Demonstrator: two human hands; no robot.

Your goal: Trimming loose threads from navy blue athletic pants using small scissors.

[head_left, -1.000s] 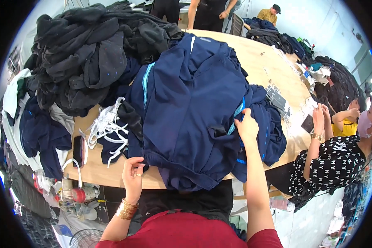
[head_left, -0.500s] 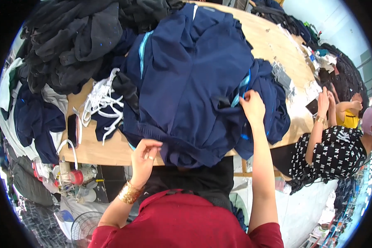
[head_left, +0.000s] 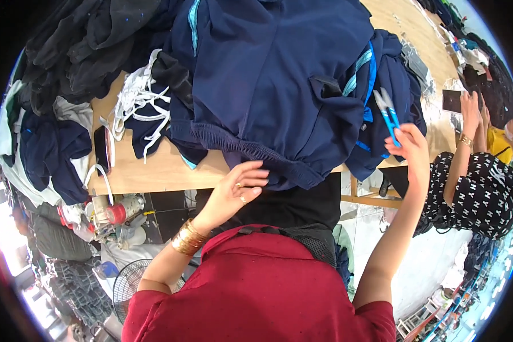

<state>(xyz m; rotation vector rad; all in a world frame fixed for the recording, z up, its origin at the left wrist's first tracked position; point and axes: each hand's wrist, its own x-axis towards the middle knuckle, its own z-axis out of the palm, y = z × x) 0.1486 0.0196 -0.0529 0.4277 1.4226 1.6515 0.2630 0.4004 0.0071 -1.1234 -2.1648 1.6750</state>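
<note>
Navy trousers (head_left: 268, 80) lie spread over the table, their gathered elastic waistband (head_left: 239, 149) toward me at the near edge. Just below that waistband is my left hand (head_left: 239, 185), fingers stretched out, with nothing in it. Off to the right, my right hand (head_left: 409, 143) is closed round the blue handles of a pair of thread snips (head_left: 389, 111), whose pale blades point away from me. The snips are over a second heap of navy fabric (head_left: 404, 80), which has light blue trim.
A black fabric pile (head_left: 85, 45) fills the back left. White drawstrings (head_left: 139, 102) and a phone (head_left: 101, 147) lie on the wooden table (head_left: 194, 179). On the right, another person's hand (head_left: 470, 111) holds a dark rectangular object. A fan (head_left: 132, 279) stands lower left.
My right hand has moved right and toward me, away from the trousers' side, and the snips now show in it. My left hand has shifted right, its fingers straighter.
</note>
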